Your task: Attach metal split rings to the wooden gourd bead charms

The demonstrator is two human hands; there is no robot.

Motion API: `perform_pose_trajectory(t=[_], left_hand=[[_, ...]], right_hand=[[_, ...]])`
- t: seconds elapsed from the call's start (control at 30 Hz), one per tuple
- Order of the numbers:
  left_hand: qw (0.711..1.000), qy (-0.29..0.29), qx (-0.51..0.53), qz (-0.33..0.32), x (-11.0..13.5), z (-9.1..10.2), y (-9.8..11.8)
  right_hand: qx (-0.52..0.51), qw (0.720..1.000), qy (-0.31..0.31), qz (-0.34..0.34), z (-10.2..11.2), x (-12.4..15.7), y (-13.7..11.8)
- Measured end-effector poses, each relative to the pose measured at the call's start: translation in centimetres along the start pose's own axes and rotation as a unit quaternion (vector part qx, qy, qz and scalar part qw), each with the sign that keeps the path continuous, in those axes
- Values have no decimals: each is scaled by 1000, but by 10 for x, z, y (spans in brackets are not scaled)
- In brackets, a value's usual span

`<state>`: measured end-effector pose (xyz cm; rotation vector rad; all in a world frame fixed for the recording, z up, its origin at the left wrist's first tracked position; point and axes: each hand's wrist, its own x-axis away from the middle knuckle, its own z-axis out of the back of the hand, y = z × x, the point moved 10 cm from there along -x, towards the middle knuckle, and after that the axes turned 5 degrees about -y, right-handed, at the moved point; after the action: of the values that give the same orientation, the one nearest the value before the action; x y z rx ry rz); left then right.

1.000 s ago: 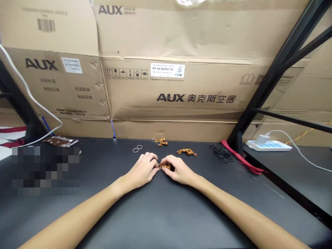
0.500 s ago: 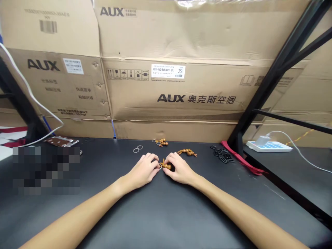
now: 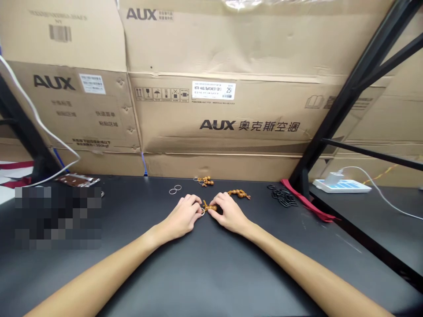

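Observation:
My left hand [image 3: 183, 216] is closed, its thumb and finger pinching a metal split ring [image 3: 203, 211] just above the black tabletop. From the ring an orange cord leads to a brown gourd-shaped pendant [image 3: 211, 208]. My right hand [image 3: 228, 214] has its thumb and forefinger closed on that pendant. Two loose rings [image 3: 175, 189] lie beyond my left hand. Farther back sit gourd pendants with rings [image 3: 206, 181]. More brown gourd pendants [image 3: 238, 193] rest just past my right fingers.
Black oval links [image 3: 284, 197] are heaped on the right, beside a red strap [image 3: 309, 204]. A white power strip [image 3: 342, 186] sits by the black frame. At the left are a brown packet [image 3: 77, 179] and a white cable [image 3: 49, 130]. Cardboard [image 3: 214, 165] stands along the back.
My right fingers have closed in on the pendant, which has shifted slightly left and up. The left hand stays at the ring.

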<state>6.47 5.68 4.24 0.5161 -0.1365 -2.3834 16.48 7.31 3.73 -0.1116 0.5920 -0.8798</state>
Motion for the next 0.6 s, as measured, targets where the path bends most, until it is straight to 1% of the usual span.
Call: perform_pose_trajectory(t=[0.07, 0.2, 0.27, 0.33, 0.43, 0.5, 0.6], left_hand=[[1000, 6, 3, -3, 1, 1, 0], [1000, 15, 4, 1, 2, 2, -1], [1000, 17, 0, -2, 2, 2, -1], [1000, 16, -4, -6, 1, 2, 1], [1000, 3, -3, -6, 0, 0, 1], [1000, 2, -4, -5, 0, 1, 1], [1000, 16, -10, -10, 2, 4, 3]], right_hand=[[-9, 1000, -1, 7, 0, 0, -1], [-58, 996, -30, 56, -2, 3, -16], [-66, 994, -40, 71, -2, 3, -21], [-52, 996, -33, 64, -2, 2, -20], [-4, 1000, -1, 15, 1, 1, -6], [11, 1000, 11, -3, 2, 1, -1], [-16, 1000, -3, 26, 0, 1, -7]])
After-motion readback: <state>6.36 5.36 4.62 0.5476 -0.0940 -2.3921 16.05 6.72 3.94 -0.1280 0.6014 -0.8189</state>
